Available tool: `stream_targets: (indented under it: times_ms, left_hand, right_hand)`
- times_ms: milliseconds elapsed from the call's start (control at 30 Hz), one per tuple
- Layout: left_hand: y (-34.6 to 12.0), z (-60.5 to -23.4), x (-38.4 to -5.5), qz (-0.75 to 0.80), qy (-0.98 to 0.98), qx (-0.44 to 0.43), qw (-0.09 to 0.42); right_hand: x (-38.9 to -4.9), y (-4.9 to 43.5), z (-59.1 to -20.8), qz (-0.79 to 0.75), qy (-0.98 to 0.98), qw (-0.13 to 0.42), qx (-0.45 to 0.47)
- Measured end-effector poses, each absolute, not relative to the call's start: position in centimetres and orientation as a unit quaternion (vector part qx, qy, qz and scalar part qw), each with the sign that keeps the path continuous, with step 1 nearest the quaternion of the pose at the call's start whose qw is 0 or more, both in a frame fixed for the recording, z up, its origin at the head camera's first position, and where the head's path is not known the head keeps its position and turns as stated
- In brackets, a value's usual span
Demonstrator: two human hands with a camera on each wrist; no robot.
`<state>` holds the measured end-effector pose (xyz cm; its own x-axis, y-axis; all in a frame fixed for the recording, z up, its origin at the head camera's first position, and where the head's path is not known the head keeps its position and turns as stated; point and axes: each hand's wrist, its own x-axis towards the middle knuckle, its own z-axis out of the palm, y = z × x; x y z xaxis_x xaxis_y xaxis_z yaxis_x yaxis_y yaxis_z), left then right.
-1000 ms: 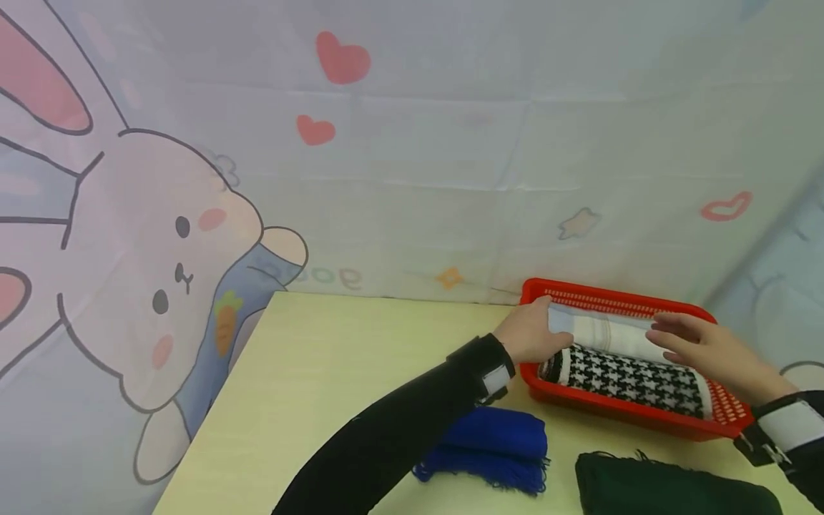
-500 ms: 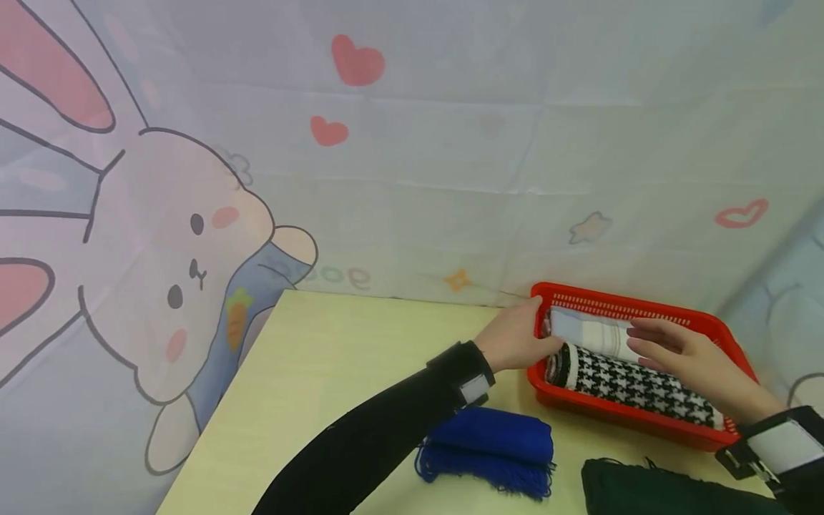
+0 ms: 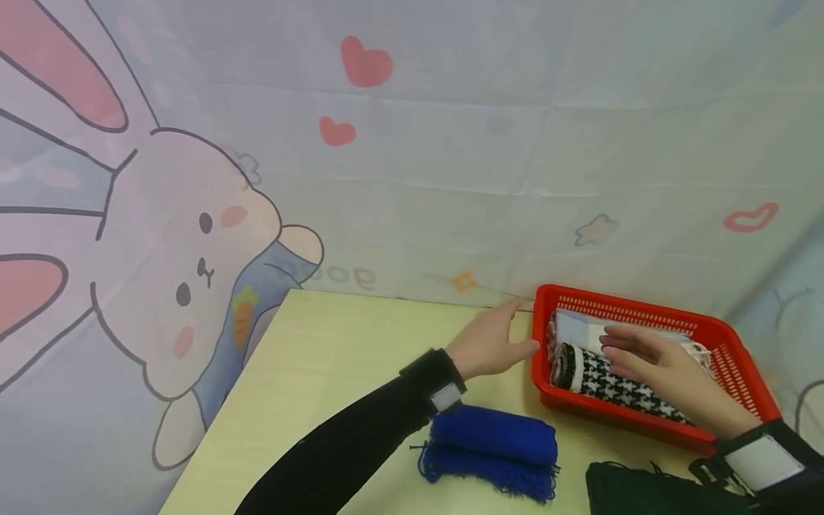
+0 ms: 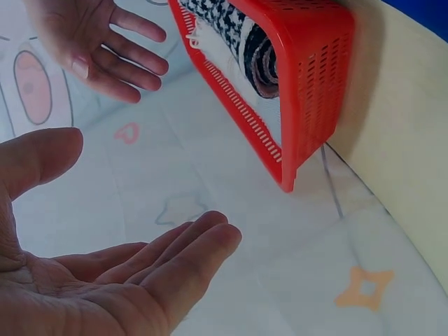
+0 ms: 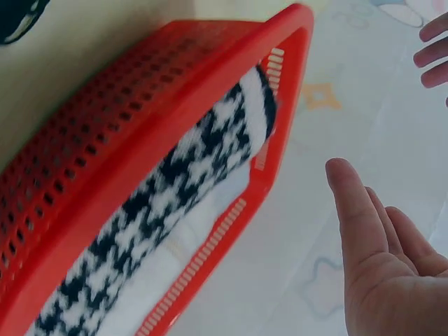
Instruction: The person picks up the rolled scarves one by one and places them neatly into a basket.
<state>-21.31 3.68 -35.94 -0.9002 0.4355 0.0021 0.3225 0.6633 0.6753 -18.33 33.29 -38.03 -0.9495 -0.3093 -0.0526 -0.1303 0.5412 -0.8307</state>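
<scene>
In the head view a red plastic basket (image 3: 749, 357) stands at the table's back right. Inside it lie a rolled black-and-white star-patterned knit scarf (image 3: 611, 383) and, behind that, a pale blue and white cloth (image 3: 579, 327) with white fringe. My left hand (image 3: 492, 343), fingers extended and holding nothing, is just left of the basket. Over the basket's contents hovers my right hand (image 3: 666, 372), also holding nothing; it hides part of both cloths. Both wrist views show the palms (image 4: 119, 294) bare and the roll's spiral end beside the basket rim (image 5: 297, 42).
A folded royal blue scarf (image 3: 492, 443) with fringe lies on the pale yellow table (image 3: 360, 350) in front of the basket's left end. A dark green cloth (image 3: 644, 490) lies at the front right, partly out of frame. Behind hangs a printed curtain (image 3: 438, 179).
My left hand has come off the basket's left end and moved left. My right hand has shifted left above the cloths. The head view has turned slightly left.
</scene>
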Motion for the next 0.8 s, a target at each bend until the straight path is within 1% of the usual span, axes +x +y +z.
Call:
stream_targets:
  times_ms: [267, 567, 800]
  left_hand:
    - [1.3, -35.7, -20.4, 0.359, 0.905, 0.212, 0.088]
    - [-0.8, -36.1, -19.3, 0.388, 0.891, 0.218, 0.094]
    - [-2.3, -36.8, -18.7, 0.399, 0.888, 0.208, 0.098]
  right_hand:
    - [-17.4, 31.3, -38.4, -0.491, 0.855, 0.111, -0.123]
    - [-16.5, 29.4, -39.0, -0.540, 0.818, 0.160, -0.117]
    - [-16.0, 28.2, -39.9, -0.565, 0.797, 0.186, -0.110]
